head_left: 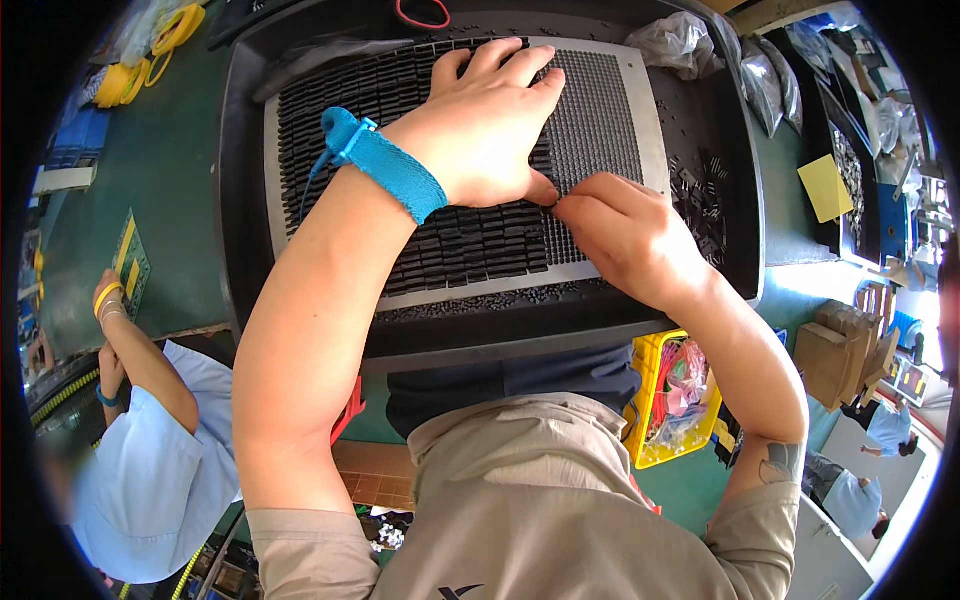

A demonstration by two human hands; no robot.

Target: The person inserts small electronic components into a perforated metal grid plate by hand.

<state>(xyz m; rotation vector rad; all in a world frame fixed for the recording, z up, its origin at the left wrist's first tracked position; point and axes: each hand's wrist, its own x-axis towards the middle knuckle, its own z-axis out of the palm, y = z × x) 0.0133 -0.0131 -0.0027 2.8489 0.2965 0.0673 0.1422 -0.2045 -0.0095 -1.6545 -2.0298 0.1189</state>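
A metal plate [648, 125] full of small slots lies in a large black tray [520, 345]. Rows of small black parts [470, 245] fill its left and middle, while the right side shows bare slots. My left hand [485, 130] rests over the rows, fingers spread, its thumb pointing down beside my right fingertips. A blue strap [400, 170] circles that wrist. At the border between filled and bare slots, my right hand [630, 235] pinches its thumb and fingers together over the plate. Whatever is between those fingertips is too small and hidden to make out.
Loose black pieces [700, 205] lie in the tray's right side, near a clear plastic bag [680, 45]. A red band [423, 12] lies at the far edge. Below right stands a yellow bin [650, 400]. Another person [160, 450] works at the left.
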